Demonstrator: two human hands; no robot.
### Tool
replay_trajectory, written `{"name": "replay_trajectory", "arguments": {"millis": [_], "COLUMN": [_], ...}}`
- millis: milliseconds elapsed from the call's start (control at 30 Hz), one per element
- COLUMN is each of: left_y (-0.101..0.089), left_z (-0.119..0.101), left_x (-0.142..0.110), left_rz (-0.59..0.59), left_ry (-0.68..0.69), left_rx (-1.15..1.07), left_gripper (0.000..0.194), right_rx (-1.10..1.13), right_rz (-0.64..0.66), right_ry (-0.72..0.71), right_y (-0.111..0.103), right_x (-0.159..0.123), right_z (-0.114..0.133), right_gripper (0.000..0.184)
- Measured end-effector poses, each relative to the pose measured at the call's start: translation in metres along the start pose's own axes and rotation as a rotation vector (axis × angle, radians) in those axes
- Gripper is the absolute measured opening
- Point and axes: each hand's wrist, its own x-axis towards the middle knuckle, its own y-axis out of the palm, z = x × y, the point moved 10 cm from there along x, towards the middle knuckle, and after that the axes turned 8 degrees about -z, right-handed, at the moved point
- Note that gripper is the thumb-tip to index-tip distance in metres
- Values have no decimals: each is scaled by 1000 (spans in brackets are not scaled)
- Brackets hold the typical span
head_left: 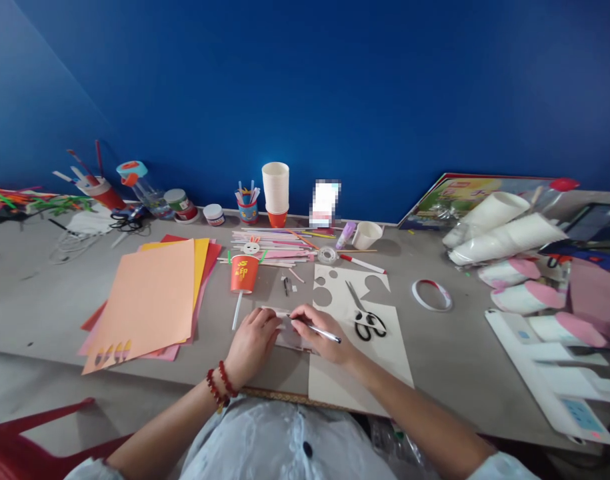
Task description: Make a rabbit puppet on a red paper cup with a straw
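My left hand point(256, 339), with a red bead bracelet at the wrist, has its fingers bent and pressed together on a small thin pale sheet point(295, 341) at the table's front edge. Part of that sheet is hidden under both hands. A silver-white pen point(327, 333) is pinched in my right hand point(321, 333), its tip down near the sheet and the left fingertips. To the right, black-handled scissors point(367, 322) lie on white card point(355, 373) with round and heart-shaped holes cut in it. A red paper cup figure point(243, 275) with a rabbit face lies beyond my left hand.
Coloured paper sheets point(155, 293) lie at left. Behind are paper strips point(279, 243), clear tape point(327, 255), a red-capped marker point(363, 264) and stacked cups point(275, 187). A tape roll point(432, 295) and a white power strip point(535, 373) lie right.
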Motion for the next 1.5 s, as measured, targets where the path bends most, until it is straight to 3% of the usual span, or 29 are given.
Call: {"name": "replay_trajectory", "arguments": {"millis": [167, 367, 567, 700, 867, 967, 1200, 1500], "left_y": [-20, -25, -25, -29, -21, -16, -10, -5], "left_z": [-10, -34, -39, -23, -15, -19, -23, -20], "left_x": [4, 16, 16, 5, -19, -28, -29, -29], "left_rz": [-138, -104, -95, -134, -38, 16, 69, 86], "left_ry": [10, 75, 102, 59, 101, 147, 212, 185], "left_rx": [-157, -244, -314, -280, -177, -109, 0, 20], "left_gripper": [27, 16, 10, 17, 27, 31, 32, 31], "right_rx": [137, 448, 535, 494, 421, 312, 117, -27], "right_rz": [-47, -22, -30, -72, -109, -83, -110, -236], "right_ry": [29, 80, 137, 135, 178, 131, -17, -99], "right_y": [-5, 2, 5, -2, -9, -8, -2, 4], "right_x": [0, -5, -6, -2, 5, 10, 18, 17], "right_z": [5, 17, 10, 2, -13, -12, 8, -2], "right_gripper": [16, 26, 28, 29, 23, 15, 8, 10]}}
